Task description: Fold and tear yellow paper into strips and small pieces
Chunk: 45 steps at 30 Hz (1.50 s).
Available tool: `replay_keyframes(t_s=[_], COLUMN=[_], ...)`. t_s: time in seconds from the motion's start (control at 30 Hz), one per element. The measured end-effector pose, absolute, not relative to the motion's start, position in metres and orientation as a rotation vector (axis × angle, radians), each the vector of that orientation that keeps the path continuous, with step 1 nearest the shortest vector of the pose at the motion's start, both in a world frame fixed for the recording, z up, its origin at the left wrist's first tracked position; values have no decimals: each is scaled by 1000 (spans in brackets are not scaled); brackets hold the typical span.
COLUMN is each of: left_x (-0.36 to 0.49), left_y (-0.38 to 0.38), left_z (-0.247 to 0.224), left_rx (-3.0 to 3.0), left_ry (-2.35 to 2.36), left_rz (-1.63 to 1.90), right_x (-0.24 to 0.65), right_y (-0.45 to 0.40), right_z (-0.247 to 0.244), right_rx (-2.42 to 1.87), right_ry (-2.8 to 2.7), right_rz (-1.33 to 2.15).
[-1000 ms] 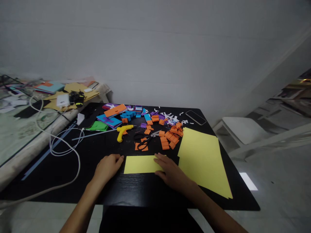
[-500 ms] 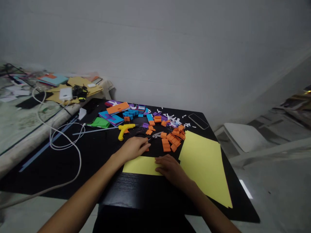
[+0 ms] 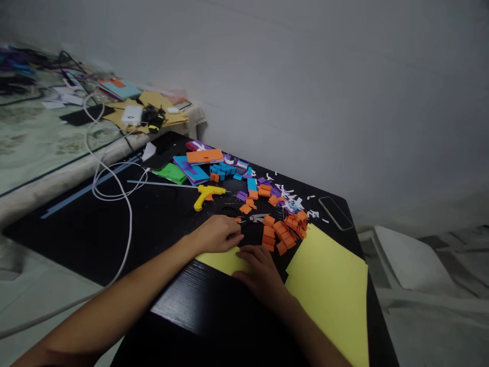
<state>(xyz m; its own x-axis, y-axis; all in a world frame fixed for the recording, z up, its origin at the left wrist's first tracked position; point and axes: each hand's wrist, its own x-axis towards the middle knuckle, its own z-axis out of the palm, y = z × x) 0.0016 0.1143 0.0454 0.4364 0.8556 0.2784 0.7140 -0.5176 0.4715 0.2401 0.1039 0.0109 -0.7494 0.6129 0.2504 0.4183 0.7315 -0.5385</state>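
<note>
A narrow piece of yellow paper (image 3: 223,261) lies on the black table in front of me, partly covered by both hands. My left hand (image 3: 218,235) rests over its far edge with the fingers bent together, closed on the paper. At the right end, my right hand (image 3: 257,270) grips the same paper between thumb and fingers. Just beyond my left hand lie scissors (image 3: 258,217), partly hidden. Folded orange paper pieces (image 3: 284,233) sit close past my right hand. A stack of larger yellow sheets (image 3: 332,290) is to its right.
A yellow glue gun (image 3: 208,194) lies behind my left hand. Farther back are green paper (image 3: 170,173), blue folded pieces (image 3: 221,169) and white scraps (image 3: 292,198). A phone (image 3: 336,213) is at the back right. A white cable (image 3: 129,224) crosses the left side; a white chair (image 3: 410,257) stands right.
The view has turned, so the table appears tilted. My right hand has shifted left along the yellow paper, closer to my left hand, and less of the paper shows.
</note>
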Motion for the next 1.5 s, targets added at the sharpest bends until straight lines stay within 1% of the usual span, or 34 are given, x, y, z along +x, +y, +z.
replay_keyframes(t_s=[0.47, 0.73, 0.97, 1.2, 1.5], left_x=[12, 4, 6, 5, 3], left_y=[106, 105, 103, 101, 103], left_z=[62, 63, 72, 74, 70], left_rx=[2392, 2329, 2285, 2263, 2218], left_ry=[1180, 1199, 1151, 1167, 1211], left_rz=[654, 591, 537, 499, 554], right_x=[241, 239, 240, 243, 247], right_y=[109, 111, 112, 114, 115], right_z=[11, 11, 20, 23, 23], right_rx=[-821, -858, -938, -1121, -1083], right_ry=[-2297, -1992, -1822, -1663, -1652], right_rz=[819, 956, 988, 1031, 1131])
